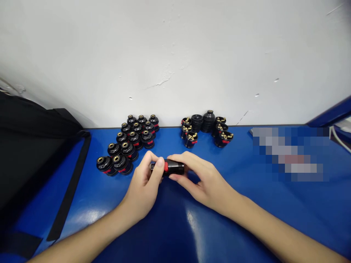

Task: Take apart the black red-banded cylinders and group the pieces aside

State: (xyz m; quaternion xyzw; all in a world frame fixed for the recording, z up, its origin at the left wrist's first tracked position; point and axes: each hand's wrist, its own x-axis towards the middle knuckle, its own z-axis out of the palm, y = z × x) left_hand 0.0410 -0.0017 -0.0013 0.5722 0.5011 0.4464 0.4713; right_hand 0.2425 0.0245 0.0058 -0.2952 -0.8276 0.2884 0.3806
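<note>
Bare forearms come in from the lower corners, the left hand [145, 184] and right hand [207, 179] meeting over the glossy blue table [153, 237]. Between them, raised above its surface, is a glossy black cylinder with a red tab [175, 167], lying on its side. The left fingers are clamped on its left end, the thumb pressed beside the red tab; the right fingers close around its right end. Beyond the left hand, black domed pieces with brass-rimmed top holes and red tabs [128, 150] stand upright in a slanting cluster. Farther right, open black cups with brass contacts and red tabs [191, 140] stand on both sides of two ribbed black rubber sleeves [208, 122], near the white wall [192, 54]. Black fabric with a strap [33, 135] lies at far left; a pixelated patch hides something at right.
</note>
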